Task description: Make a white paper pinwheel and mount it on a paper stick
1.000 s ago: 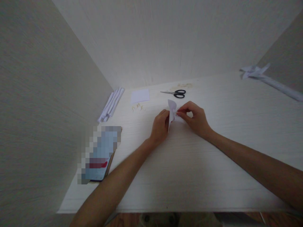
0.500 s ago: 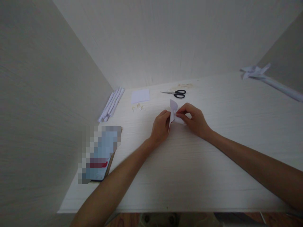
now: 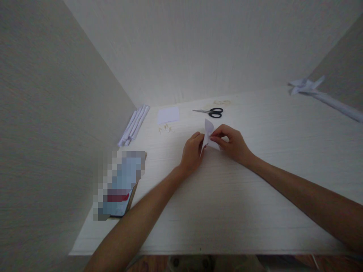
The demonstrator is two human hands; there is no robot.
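Observation:
Between my two hands, just above the middle of the table, is a white paper pinwheel (image 3: 209, 127) with curved blades. My left hand (image 3: 193, 152) is closed on it from behind, its fingertips partly hidden by the paper. My right hand (image 3: 231, 142) pinches at the pinwheel's centre with thumb and forefinger; whether a small part sits in that pinch is too fine to see. Beyond the hands lies a pair of black-handled scissors (image 3: 214, 112), its blades pointing left.
Rolled white paper sticks (image 3: 135, 124) lie by the left wall. Beside them are a white paper square (image 3: 168, 115) and small pale bits (image 3: 166, 129). A phone (image 3: 121, 185), partly pixelated, rests near my left forearm. At the far right lies another pinwheel (image 3: 306, 86) on a paper stick (image 3: 337, 104).
The pinwheel has turned slightly in my hands, and its lower blades have shifted a little. Both hands stay in nearly the same place.

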